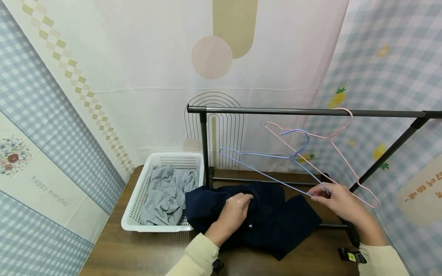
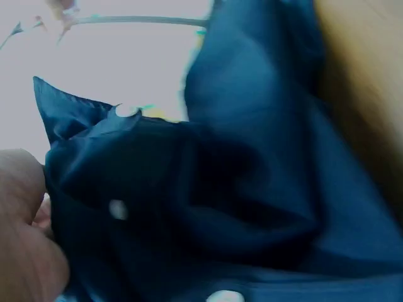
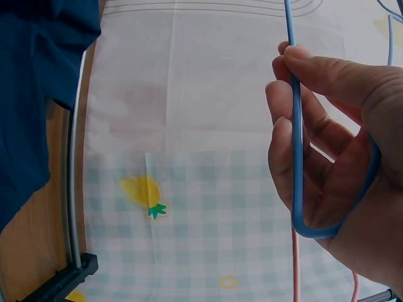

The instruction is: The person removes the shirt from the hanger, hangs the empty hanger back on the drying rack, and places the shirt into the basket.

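Note:
A dark navy garment with white buttons (image 1: 272,222), likely a shirt, lies bunched over the table below the rack. My left hand (image 1: 233,212) grips its upper part with curled fingers; in the left wrist view the dark cloth (image 2: 151,170) hangs raised beside the hand (image 2: 28,233). To the right, my right hand (image 1: 340,199) pinches a blue hanger (image 1: 266,155) near one lower corner, thumb against fingertips. The right wrist view has the blue wire (image 3: 296,157) passing between the thumb and fingers (image 3: 315,119). The hanger is held tilted in front of the rack, above the garment.
A black clothes rack (image 1: 262,111) stands across the table, with a pink hanger (image 1: 351,117) hooked on its bar behind the blue one. At left, a white basket (image 1: 132,207) holds crumpled grey cloth (image 1: 165,199). A small black object (image 1: 350,256) lies beside the right sleeve.

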